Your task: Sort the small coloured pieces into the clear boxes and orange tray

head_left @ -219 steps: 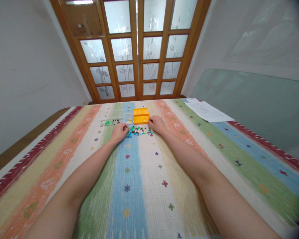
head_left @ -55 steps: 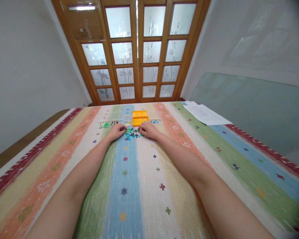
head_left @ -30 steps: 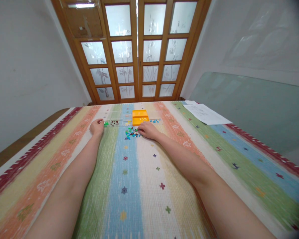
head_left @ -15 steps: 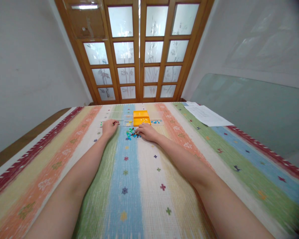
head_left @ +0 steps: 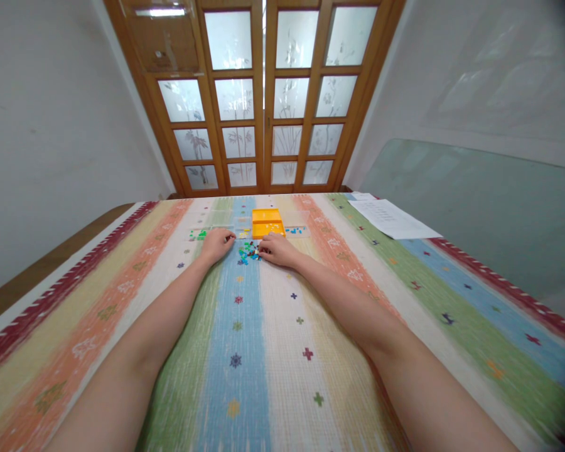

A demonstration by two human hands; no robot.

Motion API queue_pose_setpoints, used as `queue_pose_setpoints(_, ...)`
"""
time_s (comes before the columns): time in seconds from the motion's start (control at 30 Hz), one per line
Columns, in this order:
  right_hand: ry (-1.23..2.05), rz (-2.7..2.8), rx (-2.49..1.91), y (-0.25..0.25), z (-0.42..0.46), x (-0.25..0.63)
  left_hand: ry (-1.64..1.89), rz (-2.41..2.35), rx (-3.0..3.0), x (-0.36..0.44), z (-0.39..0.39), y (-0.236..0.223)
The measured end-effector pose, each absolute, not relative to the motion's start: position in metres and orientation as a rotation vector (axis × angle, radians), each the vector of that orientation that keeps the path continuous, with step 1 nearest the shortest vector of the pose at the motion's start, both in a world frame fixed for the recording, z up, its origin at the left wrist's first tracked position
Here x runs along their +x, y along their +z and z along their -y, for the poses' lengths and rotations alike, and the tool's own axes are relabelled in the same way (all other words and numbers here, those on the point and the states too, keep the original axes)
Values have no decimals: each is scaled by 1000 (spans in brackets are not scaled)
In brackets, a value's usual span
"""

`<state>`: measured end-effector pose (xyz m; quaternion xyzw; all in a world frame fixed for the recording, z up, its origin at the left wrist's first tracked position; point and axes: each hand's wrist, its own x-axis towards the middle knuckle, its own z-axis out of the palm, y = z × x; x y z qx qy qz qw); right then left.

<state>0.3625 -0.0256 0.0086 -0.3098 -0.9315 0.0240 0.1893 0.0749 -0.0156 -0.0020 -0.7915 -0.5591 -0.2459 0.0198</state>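
A loose pile of tiny coloured pieces [head_left: 247, 253], mostly blue and green with some dark red ones, lies on the striped cloth. My right hand [head_left: 279, 250] rests at the pile's right side, its fingers bent and closed at the pieces; whatever is between the tips is too small to name. Left of the pile, my left hand [head_left: 218, 243] hovers with thumb and forefinger pinched together in front of the clear boxes. Whether a piece sits in that pinch is hidden. Behind my right hand stands an open orange-yellow box [head_left: 266, 215] with pale pieces inside.
Green pieces [head_left: 199, 234] lie in a clear box at the left, yellow pieces [head_left: 244, 232] in a clear box beside the orange one, and blue pieces [head_left: 295, 231] in another at the right. Paper sheets [head_left: 390, 218] lie at the table's far right.
My left hand has moved right, from over the left clear box toward the pile, uncovering more green pieces. My right hand has shifted slightly right at the pile.
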Motion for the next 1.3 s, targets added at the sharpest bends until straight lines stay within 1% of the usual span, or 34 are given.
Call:
queue_pose_setpoints(0.37, 276, 2484, -826, 3, 21, 364, -772, 1715, -2470, 75, 15, -4)
queue_pose_setpoints(0.53, 387, 2257, -973, -8, 9, 367, -776, 1682, -2495, 76, 15, -5)
queue_pose_setpoints(0.67, 463, 2067, -1011, -11, 1, 371, -730, 1624, -2546, 84, 19, -3)
queue_pose_setpoints(1.03, 377, 1842, -1134, -17, -13, 383, -541, 1414, -2669, 112, 31, -1)
queue_pose_setpoints(1.3, 341, 1784, -1191, -23, -22, 389, -550, 1398, -2701, 112, 30, -3)
